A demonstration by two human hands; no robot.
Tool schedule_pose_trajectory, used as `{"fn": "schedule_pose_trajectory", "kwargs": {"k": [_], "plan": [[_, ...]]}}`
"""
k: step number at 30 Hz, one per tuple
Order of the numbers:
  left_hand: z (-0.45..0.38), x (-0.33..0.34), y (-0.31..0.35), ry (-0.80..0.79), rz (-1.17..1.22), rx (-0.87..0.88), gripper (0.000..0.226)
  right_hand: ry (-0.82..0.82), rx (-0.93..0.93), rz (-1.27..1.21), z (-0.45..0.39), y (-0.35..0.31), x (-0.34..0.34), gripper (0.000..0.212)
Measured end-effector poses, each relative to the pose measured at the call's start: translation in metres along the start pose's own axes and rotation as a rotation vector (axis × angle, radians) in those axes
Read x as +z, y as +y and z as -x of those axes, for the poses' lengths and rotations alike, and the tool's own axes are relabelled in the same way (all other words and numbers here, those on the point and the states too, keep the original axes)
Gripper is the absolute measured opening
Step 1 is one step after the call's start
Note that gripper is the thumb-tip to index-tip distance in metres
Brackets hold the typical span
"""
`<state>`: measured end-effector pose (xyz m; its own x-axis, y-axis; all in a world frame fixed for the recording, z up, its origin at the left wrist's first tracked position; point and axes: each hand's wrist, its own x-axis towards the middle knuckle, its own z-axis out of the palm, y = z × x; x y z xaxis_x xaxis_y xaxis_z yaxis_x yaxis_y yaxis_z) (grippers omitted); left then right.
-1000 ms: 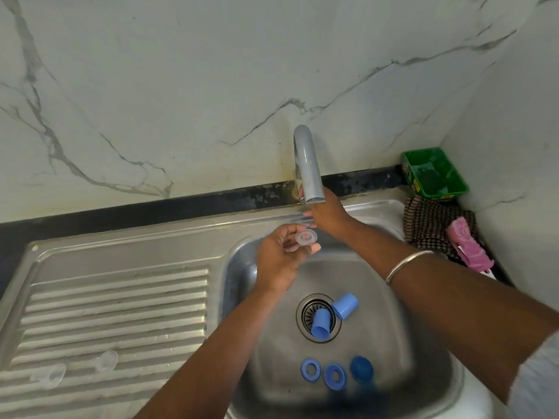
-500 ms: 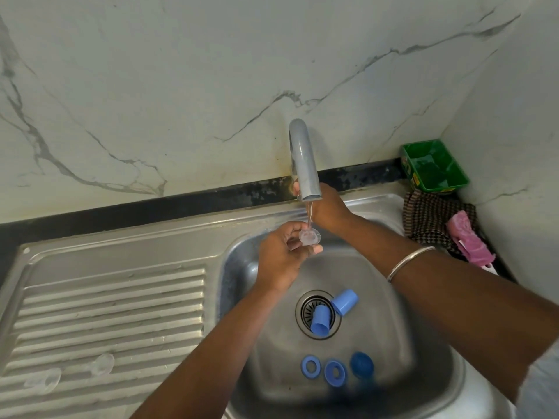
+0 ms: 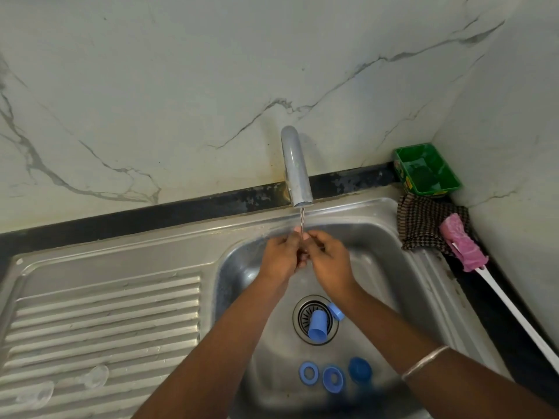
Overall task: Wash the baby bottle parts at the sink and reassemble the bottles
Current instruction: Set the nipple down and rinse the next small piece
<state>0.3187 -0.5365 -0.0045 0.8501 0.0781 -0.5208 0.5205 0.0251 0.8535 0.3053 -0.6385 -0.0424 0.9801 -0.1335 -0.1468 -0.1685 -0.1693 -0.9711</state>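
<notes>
Both hands meet under the thin stream from the grey metal tap (image 3: 295, 173), over the far side of the stainless steel sink (image 3: 375, 237). Left hand (image 3: 279, 260) and right hand (image 3: 328, 261) have fingers curled inward, tips together, pinching something tiny between them (can't tell what). Blue plastic caps (image 3: 317, 329) lie on the drain, blue rings (image 3: 309, 373) nearer.
</notes>
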Motion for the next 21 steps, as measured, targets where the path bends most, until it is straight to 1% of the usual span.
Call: {"fn": "schedule_pose_trajectory", "kwargs": {"k": [2, 4, 6, 8, 10, 12, 14, 16, 17, 19, 20, 21], "plan": [[0.004, 0.004, 0.004, 0.028, 0.128, -0.150, 0.032, 0.003, 0.091, -0.013, 0.003, 0.000, 0.006, 0.020], [0.006, 0.004, 0.004, 0.082, 0.234, -0.267, 0.034, -0.027, 0.198, -0.001, 0.002, -0.004, 0.010, 0.021], [0.008, 0.001, 0.002, 0.101, 0.251, -0.339, 0.039, -0.072, 0.289, -0.036, 0.001, -0.008, 0.014, 0.020], [0.011, -0.004, -0.003, 0.085, 0.198, -0.364, 0.044, -0.089, 0.301, -0.081, 0.002, -0.010, 0.013, 0.017], [0.012, -0.009, -0.006, 0.068, 0.109, -0.325, 0.044, -0.081, 0.204, -0.081, 0.004, -0.012, 0.007, 0.016], [0.012, -0.014, -0.006, 0.068, 0.024, -0.269, 0.037, -0.065, 0.069, -0.031, 0.007, -0.012, -0.002, 0.014], [0.011, -0.016, -0.006, 0.080, -0.054, -0.223, 0.025, -0.014, -0.061, 0.117, 0.010, -0.011, -0.010, 0.009], [0.011, -0.015, -0.006, 0.110, -0.068, -0.201, 0.015, 0.001, -0.249, 0.284, 0.012, -0.010, -0.016, 0.005], [0.012, -0.016, -0.007, 0.122, -0.049, -0.198, 0.012, -0.037, -0.356, 0.359, 0.014, -0.011, -0.018, 0.010], [0.013, -0.018, -0.010, 0.124, 0.005, -0.214, 0.015, -0.108, -0.558, 0.494, 0.015, -0.012, -0.020, 0.021], [0.014, -0.019, -0.011, 0.112, 0.022, -0.235, 0.017, -0.107, -0.627, 0.532, 0.014, -0.011, -0.020, 0.023], [0.014, -0.020, -0.011, 0.092, 0.029, -0.262, 0.019, -0.080, -0.644, 0.539, 0.012, -0.011, -0.020, 0.022]]}}
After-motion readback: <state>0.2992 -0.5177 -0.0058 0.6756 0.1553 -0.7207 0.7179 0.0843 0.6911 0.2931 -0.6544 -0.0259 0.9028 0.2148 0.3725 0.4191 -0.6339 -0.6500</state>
